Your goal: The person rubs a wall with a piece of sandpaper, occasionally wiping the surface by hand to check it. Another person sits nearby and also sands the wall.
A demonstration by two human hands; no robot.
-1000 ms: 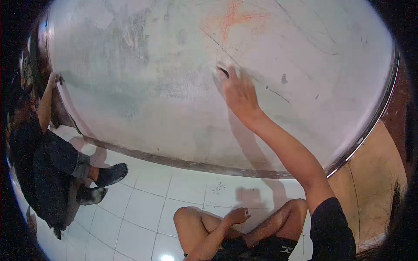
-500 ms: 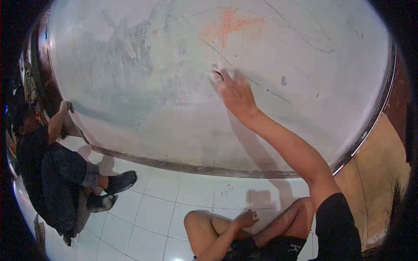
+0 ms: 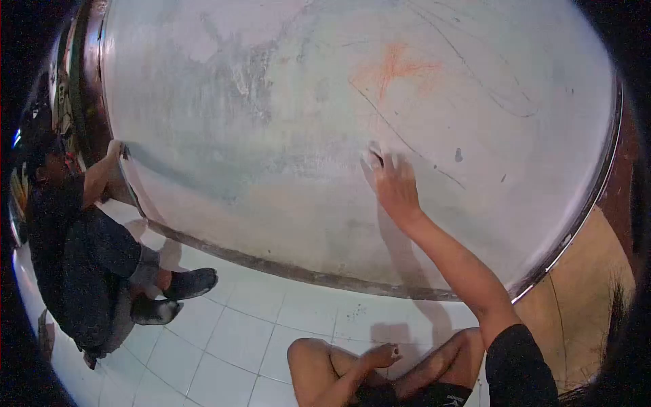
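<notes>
My right hand point(image 3: 397, 184) reaches out to the pale, stained wall point(image 3: 305, 224), its fingers bent around something small and whitish with a dark edge. That item lies against the surface, too blurred to name. Above the hand are an orange smudge point(image 3: 395, 68) and a long thin dark line point(image 3: 400, 132) running down to the right. Low in the picture, my left hand point(image 3: 381, 355) rests over my crossed legs with curled fingers; a tiny light spot shows at the fingertips, and what it holds is unclear.
At the left, a person point(image 3: 81, 258) in dark clothes sits with a hand point(image 3: 116, 150) at the wall's edge. White floor tiles point(image 3: 230, 332) lie below the wall's dark lower border point(image 3: 285, 270). A brown panel point(image 3: 576, 298) stands at the right.
The view has shifted, so the wall appears lower and farther right. Against the orange smudge, my right hand is slightly lower. My left hand remains curled over my legs.
</notes>
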